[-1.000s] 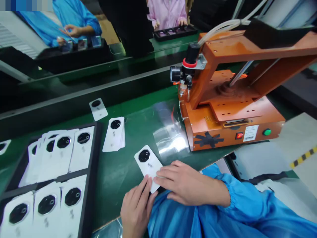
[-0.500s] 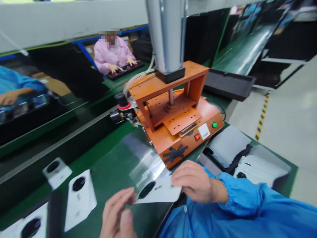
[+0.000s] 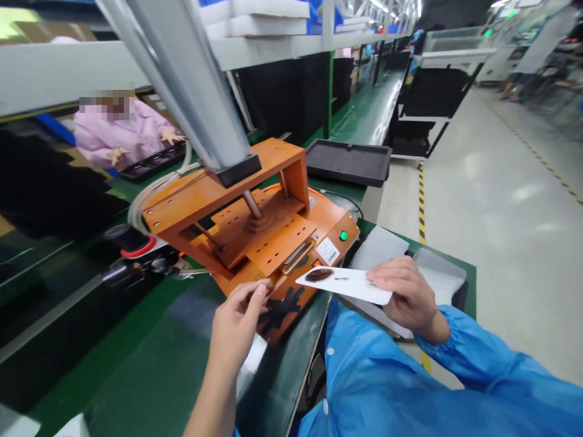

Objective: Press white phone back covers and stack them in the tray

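Observation:
My right hand (image 3: 405, 294) grips one end of a white phone back cover (image 3: 355, 286), which has a dark round camera area and small dark print. The cover is held up, tilted, in front of the orange press (image 3: 273, 237). My left hand (image 3: 241, 309) is near the press's front left corner, apart from the cover. Its thumb and forefinger are pinched together, and whatever may be between them is too small to make out. On the bench under my left forearm lies a pale sheet (image 3: 255, 358), partly hidden.
A green button (image 3: 343, 235) sits on the press front. Pale sheets (image 3: 378, 249) lie to its right, with a black tray (image 3: 348, 162) behind. At left are an air regulator (image 3: 132, 243) and a co-worker in pink (image 3: 132, 130). More white pieces (image 3: 18, 422) lie at bottom left.
My view has swung right. My right hand has lifted the cover from low over the bench to before the press. My left hand has moved away from the cover's end, its fingertips now together.

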`<state>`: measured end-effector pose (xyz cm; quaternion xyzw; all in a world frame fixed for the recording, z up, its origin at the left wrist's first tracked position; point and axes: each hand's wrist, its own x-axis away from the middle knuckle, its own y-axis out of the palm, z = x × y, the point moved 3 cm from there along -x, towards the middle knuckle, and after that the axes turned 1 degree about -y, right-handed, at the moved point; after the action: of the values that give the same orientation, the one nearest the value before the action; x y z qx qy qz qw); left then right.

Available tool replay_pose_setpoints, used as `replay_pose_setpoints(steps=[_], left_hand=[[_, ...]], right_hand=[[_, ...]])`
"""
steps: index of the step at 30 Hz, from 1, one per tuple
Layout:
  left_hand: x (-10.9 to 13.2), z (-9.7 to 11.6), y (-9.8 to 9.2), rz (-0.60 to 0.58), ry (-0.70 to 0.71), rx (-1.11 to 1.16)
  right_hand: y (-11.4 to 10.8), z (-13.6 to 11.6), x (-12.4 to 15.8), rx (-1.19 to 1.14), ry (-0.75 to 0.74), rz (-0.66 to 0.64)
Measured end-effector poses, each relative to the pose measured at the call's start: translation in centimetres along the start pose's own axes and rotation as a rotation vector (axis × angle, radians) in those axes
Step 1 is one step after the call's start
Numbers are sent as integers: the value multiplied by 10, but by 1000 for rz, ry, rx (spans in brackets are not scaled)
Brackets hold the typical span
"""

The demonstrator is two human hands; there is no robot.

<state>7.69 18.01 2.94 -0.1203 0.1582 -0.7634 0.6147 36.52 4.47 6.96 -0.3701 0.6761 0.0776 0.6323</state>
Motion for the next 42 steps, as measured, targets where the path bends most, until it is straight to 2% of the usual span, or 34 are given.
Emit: replay_pose_setpoints(steps=[8, 22, 29, 35, 39, 42], left_hand=[[-5, -16, -4, 33, -47, -75], [-10, 8, 3, -48, -25, -165], [-9, 12, 3, -73, -92, -166], [-12, 11, 2, -80, -158, -163], [-15, 9, 13, -133, -229, 15], [-23, 18, 26, -141, -197, -57]], right_hand=[[-4, 7, 1, 74, -21, 0], [-10, 20, 16, 208, -89, -15], [-11, 20, 12, 198, -122, -6], [-12, 20, 10, 210, -122, -64], [-13, 24, 14, 245, -111, -101], [-10, 31, 21, 282, -121, -116]])
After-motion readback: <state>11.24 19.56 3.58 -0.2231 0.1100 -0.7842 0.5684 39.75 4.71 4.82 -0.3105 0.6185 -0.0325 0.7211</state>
